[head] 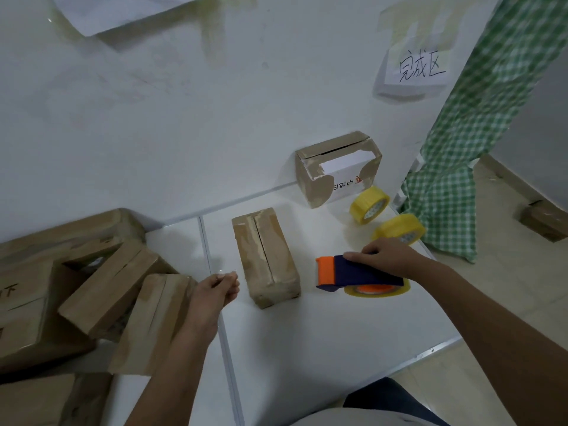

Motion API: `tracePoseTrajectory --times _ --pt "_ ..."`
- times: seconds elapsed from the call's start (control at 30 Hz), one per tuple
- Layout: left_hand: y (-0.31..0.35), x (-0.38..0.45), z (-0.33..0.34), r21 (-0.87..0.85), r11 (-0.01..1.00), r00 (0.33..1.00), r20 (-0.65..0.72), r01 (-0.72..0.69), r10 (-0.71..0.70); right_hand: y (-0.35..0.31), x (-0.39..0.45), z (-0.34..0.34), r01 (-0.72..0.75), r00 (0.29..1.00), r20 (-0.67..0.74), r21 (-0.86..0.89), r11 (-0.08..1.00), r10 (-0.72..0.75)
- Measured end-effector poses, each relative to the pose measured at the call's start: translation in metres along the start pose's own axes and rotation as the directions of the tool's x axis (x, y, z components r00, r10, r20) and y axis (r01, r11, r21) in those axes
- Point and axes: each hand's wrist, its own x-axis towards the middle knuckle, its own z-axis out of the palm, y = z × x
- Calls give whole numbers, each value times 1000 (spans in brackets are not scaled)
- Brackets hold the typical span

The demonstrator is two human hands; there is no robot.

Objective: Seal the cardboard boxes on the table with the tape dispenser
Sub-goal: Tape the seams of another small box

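A small cardboard box (266,256) lies in the middle of the white table (307,342), its top seam facing up. Just right of it sits the tape dispenser (358,273), navy with an orange head and a yellow-rimmed roll. My right hand (388,256) grips the dispenser's top from behind. My left hand (218,287) hovers just left of the box with fingertips pinched together; a thin clear strip of tape seems to be between them, but I cannot tell for sure.
A pile of cardboard boxes (101,290) crowds the table's left side. At the back stands a taped box (336,169) against the wall. Two yellow tape rolls (370,204) (399,230) lie at the right edge, beside a green checked cloth (461,149).
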Motion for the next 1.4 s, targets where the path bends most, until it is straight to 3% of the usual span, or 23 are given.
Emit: tracePoseTrajectory --times 0.2,0.63,1.17,1.4 --pt "-26 -11 10 -41 998 981 -187 44 -51 1 12 10 78 997 -18 -95 992 -80" --pt "-31 -12 25 -57 997 963 -261 56 -69 6 32 5 103 992 -49 -203 974 -115" --pt "-38 -13 47 68 989 952 -285 135 -110 7 53 6 120 992 14 -300 946 -122" --pt "-29 2 34 45 988 973 -183 147 -137 12 56 17 94 995 12 -260 961 -94"
